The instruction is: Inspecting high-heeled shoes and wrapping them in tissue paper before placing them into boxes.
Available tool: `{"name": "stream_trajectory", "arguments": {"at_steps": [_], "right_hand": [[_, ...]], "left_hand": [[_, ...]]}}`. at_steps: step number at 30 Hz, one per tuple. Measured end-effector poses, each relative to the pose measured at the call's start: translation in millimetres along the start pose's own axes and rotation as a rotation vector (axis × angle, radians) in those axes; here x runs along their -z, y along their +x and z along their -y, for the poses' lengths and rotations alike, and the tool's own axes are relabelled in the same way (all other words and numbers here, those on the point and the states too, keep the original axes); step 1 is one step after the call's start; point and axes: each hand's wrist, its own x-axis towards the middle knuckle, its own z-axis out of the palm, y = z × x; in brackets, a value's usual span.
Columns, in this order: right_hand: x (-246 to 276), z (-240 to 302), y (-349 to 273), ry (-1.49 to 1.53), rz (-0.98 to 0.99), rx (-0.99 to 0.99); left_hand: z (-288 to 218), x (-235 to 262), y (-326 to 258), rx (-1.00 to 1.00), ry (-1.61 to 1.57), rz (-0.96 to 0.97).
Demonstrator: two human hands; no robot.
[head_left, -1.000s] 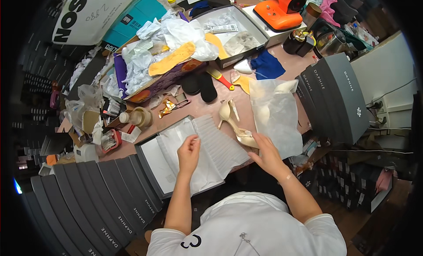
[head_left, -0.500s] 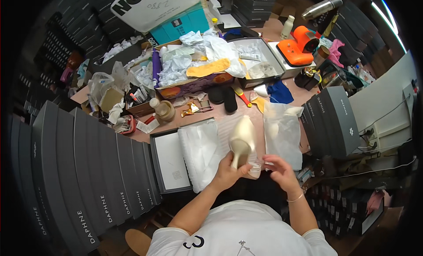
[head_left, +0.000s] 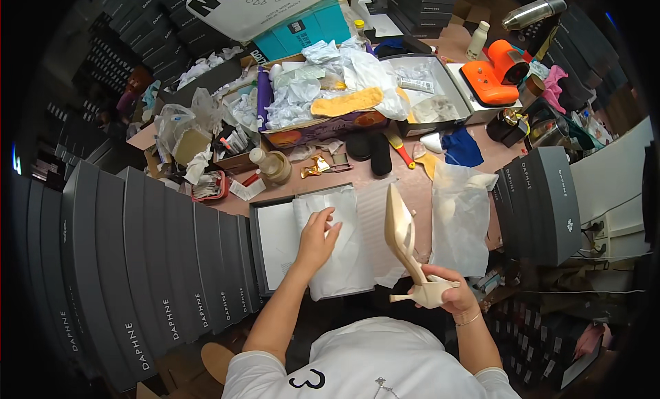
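A cream high-heeled shoe point(head_left: 399, 224) is gripped at its heel end by my right hand point(head_left: 450, 292), its pointed toe aimed away from me and its sole edge turned to the left. My left hand point(head_left: 319, 239) holds nothing; its fingers are apart over the white tissue paper point(head_left: 337, 261) lying in the open dark grey shoebox point(head_left: 271, 244). Beside the shoe lies a thin sheet of white wrapping point(head_left: 378, 224). Further right, a translucent white bag point(head_left: 459, 227) rests on the pink tabletop, something pale showing inside.
Tall rows of grey shoeboxes point(head_left: 161, 261) line my left, and more boxes point(head_left: 540, 206) stand at right. A carton of crumpled tissue point(head_left: 323, 83), a jar point(head_left: 275, 168), a red-yellow brush point(head_left: 401, 150), black pads point(head_left: 379, 155) and an orange device point(head_left: 491, 79) sit behind.
The shoe has passed from my left hand to my right and turned onto its side. My left hand has moved left over the tissue. The whole view has shifted slightly.
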Motion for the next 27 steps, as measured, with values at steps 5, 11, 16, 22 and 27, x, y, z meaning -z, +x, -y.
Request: {"name": "stream_trajectory", "arguments": {"at_steps": [5, 11, 16, 22, 27], "right_hand": [[24, 1, -8, 0.05, -0.024, -0.023], [28, -10, -10, -0.018, -0.06, -0.054], [-8, 22, -18, 0.235, 0.2, 0.102], [-71, 27, -15, 0.207, 0.299, 0.117], [-86, -30, 4, 0.186, 0.132, -0.047]], "left_hand": [[81, -52, 58, 0.106, 0.364, 0.12], [74, -39, 53, 0.22, 0.226, 0.052], [-46, 45, 42, -0.284, -0.049, -0.202], [-114, 83, 8, -0.573, -0.071, -0.344], [-58, 46, -72, -0.004, -0.864, -0.309]]}}
